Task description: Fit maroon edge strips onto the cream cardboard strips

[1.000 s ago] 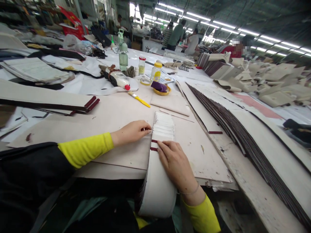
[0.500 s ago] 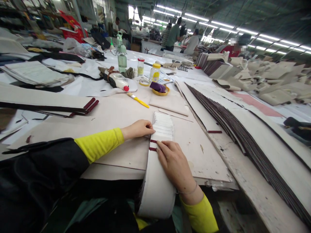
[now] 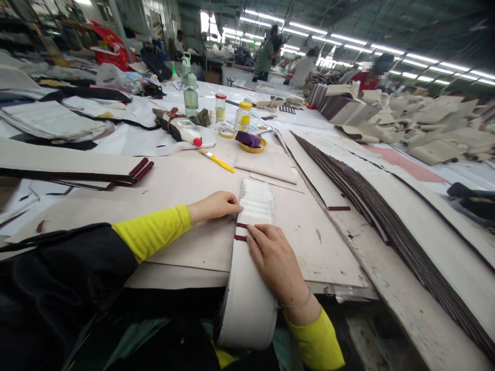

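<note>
Center down to bottom of frame: stack of off-white strips [image 3: 251, 299], far end stepped in layers on the pale work board [image 3: 185, 245], near end curving down over the board's edge; two maroon bands [image 3: 240, 238] cross near the hands.
Left hand [image 3: 215, 205]: thumb and fingertips drawn together at the stack's left edge, by the stepped layers; can't tell if an edge is pinched.
Right hand [image 3: 276, 260]: palm down over the stack, fingers extended, unclenched, tips just right of the bands; covers part of the top strip.
Beyond far end: folded beige sheet [image 3: 266, 167] close by, yellow-handled brush [image 3: 219, 162] up-left of it.
Upper center: yellow dish [image 3: 263, 146] with purple cloth [image 3: 247, 139], yellow-lidded jar [image 3: 243, 119], red-lidded jar [image 3: 220, 109], green bottle [image 3: 191, 99], red-capped bottle [image 3: 185, 129] on its side.
Left of frame: maroon-ended strips [image 3: 73, 158], piled.
Right of frame: long fanned strips [image 3: 421, 216], dark-edged, well apart from the hands.
</note>
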Demonstrator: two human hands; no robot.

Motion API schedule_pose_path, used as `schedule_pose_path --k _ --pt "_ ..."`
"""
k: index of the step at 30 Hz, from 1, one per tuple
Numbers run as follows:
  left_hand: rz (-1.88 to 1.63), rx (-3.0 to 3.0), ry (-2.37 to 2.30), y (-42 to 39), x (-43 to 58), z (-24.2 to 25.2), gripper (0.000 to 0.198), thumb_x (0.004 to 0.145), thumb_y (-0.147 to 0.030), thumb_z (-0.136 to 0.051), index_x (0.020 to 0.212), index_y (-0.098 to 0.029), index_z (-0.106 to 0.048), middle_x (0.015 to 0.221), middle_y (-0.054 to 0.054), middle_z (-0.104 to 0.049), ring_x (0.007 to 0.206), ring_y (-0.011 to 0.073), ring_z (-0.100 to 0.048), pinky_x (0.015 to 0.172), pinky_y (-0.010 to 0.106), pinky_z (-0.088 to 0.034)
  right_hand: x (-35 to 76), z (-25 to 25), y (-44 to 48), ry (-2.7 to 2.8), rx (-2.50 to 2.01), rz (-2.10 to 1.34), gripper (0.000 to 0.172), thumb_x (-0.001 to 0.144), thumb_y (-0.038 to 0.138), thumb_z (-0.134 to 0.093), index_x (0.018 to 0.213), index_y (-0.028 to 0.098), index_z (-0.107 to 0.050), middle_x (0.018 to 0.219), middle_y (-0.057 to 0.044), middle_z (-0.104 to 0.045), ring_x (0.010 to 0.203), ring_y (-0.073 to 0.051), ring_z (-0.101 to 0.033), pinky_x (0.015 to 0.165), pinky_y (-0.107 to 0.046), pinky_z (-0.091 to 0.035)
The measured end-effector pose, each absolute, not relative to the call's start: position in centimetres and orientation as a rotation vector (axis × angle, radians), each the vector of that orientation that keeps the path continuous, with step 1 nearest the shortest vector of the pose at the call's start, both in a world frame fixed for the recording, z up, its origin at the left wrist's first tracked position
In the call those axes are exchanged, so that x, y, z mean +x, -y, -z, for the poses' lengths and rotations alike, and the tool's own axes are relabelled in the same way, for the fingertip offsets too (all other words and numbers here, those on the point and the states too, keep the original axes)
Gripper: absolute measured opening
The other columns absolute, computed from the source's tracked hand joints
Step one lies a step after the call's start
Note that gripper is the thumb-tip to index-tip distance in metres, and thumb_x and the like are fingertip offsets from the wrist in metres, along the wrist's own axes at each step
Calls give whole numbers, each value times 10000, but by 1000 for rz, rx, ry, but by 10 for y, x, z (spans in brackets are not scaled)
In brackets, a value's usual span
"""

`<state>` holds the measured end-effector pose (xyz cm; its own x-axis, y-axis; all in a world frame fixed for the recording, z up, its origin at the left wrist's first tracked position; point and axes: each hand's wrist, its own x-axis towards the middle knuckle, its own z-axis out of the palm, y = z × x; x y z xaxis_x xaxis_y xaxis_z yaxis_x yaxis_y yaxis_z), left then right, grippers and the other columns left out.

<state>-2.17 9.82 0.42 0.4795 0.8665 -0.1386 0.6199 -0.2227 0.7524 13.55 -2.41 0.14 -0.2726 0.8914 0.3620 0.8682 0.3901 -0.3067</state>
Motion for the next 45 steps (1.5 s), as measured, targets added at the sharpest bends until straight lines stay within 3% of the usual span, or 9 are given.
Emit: schedule_pose_path --k 7,10,16,20,23,27,31,38,45 --pt "-538 2268 -1032 -85 -15 -24 182 734 -309 -502 680 -142 -552 643 -13 -550 608 106 -470 582 214 -354 136 -1 24 2187 -1527 -85 291 858 226 -415 1115 162 -537 970 -88 -561 921 -217 -492 822 -377 -442" --pt "-515 2079 -927 -81 -14 -29 187 744 -318 -501 706 -136 -521 669 -8 -536 633 102 -480 612 222 -386 136 0 25 2174 -1517 -80 291 855 219 -418 1115 160 -534 965 -88 -567 916 -217 -492 817 -385 -446" --pt "-355 1530 -926 -93 -6 -31 437 771 -517 -430 994 -144 -474 817 29 -569 688 118 -539 613 237 -444 136 3 25 2123 -1487 -77 270 854 217 -417 1082 164 -553 976 -94 -581 932 -209 -509 829 -376 -451" --pt "-190 1899 -980 -99 11 -35 454 650 -275 -598 1071 -144 -488 879 27 -596 719 119 -535 607 201 -420 137 4 26 2098 -1465 -68 267 852 203 -412 1071 167 -559 985 -94 -588 944 -209 -516 838 -382 -452" --pt "-77 2067 -972 -99 19 -35 451 586 -139 -553 1037 -144 -532 929 24 -605 753 126 -545 639 196 -417 138 3 28 2064 -1446 -78 256 844 201 -424 1056 171 -565 998 -89 -591 958 -201 -520 852 -373 -453" --pt "31 2183 -839 -99 20 -35 343 583 -153 -534 922 -148 -589 835 -1 -629 743 136 -550 614 187 -402 138 1 34 2069 -1446 -117 247 841 205 -431 1044 170 -566 1005 -87 -590 963 -201 -519 852 -375 -457" --pt "132 2298 -823 -96 21 -36 365 598 -157 -533 957 -163 -598 835 5 -640 736 148 -557 608 197 -404 141 -1 39 2102 -1450 -191 244 841 195 -434 1047 176 -563 1009 -85 -584 964 -200 -516 856 -381 -456" --pt "-124 2547 -811 -85 30 -26 355 710 -154 -513 1058 -129 -580 1041 82 -583 948 187 -533 846 259 -392 144 2 40 2076 -1432 -149 234 835 196 -446 1027 178 -579 984 -83 -598 947 -193 -535 835 -363 -472" --pt "-186 2743 -717 -73 29 -24 264 769 -103 -464 999 -125 -593 969 83 -563 930 186 -518 840 272 -384 144 4 40 2053 -1424 -168 236 843 189 -424 1025 188 -574 983 -77 -596 937 -190 -527 840 -367 -462"
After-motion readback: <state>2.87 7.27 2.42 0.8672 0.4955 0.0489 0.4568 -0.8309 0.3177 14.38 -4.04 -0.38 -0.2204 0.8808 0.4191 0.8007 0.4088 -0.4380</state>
